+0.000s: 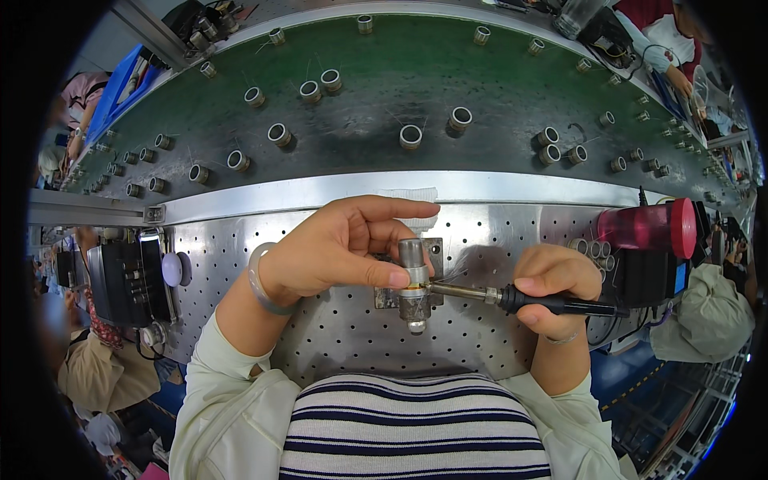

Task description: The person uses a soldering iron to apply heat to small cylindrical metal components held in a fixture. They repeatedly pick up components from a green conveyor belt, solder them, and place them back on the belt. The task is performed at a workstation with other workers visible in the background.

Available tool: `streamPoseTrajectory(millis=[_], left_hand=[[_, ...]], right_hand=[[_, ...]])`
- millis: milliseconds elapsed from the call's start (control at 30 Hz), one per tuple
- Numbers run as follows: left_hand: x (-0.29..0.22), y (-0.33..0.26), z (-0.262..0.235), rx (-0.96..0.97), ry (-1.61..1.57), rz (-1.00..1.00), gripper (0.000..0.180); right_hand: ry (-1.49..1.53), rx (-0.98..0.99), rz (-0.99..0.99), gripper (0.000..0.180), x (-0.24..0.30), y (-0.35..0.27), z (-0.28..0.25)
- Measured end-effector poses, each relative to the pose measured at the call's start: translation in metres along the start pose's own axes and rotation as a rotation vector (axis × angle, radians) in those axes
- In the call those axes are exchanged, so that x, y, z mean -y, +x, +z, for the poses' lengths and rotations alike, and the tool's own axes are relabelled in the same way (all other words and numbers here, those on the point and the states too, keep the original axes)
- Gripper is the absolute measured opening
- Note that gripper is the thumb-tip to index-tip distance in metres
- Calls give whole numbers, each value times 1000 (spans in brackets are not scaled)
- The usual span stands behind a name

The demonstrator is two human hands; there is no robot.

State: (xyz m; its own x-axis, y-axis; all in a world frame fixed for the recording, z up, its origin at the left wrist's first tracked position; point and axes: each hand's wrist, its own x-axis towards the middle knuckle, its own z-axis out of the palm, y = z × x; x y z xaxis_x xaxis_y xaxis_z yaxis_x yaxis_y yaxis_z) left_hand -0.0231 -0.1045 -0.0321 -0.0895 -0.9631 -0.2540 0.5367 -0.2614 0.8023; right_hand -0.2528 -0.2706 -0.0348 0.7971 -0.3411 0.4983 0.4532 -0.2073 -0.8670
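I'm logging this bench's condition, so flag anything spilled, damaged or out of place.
Nothing looks spilled or damaged around the soldering iron and metal cylinder. One oddity: a dark curved strand or mark on the green belt, just beyond three metal rings at right, unlike the pieces around it; too small to identify.

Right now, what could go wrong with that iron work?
Burn: the left hand has its thumb close to the tip of the black-handled iron; if that's hot, a slip could reach skin.
Wobble: the right hand grips well back from the tip, so small movements might shift contact on the metal cylinder.
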Motion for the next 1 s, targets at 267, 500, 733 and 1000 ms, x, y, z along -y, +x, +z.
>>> streamPoseTrajectory(millis=[267, 500, 733, 1000], left_hand=[[-7, -1, 16, -88, 45, -40, 75], [-6, 0, 17, -91, 29, -40, 73], [-4, 2, 18, -86, 17, -40, 73], [3, 6, -5, 6, -80, 74, 67]], right_hand=[[45, -7, 7, 24, -1, -2, -1], [46, -56, -2, 25, -2, -3, -2], [42, -32, 31, 25, -3, -5, -6], [151, -277, 5, 24, -5, -7, -1]])
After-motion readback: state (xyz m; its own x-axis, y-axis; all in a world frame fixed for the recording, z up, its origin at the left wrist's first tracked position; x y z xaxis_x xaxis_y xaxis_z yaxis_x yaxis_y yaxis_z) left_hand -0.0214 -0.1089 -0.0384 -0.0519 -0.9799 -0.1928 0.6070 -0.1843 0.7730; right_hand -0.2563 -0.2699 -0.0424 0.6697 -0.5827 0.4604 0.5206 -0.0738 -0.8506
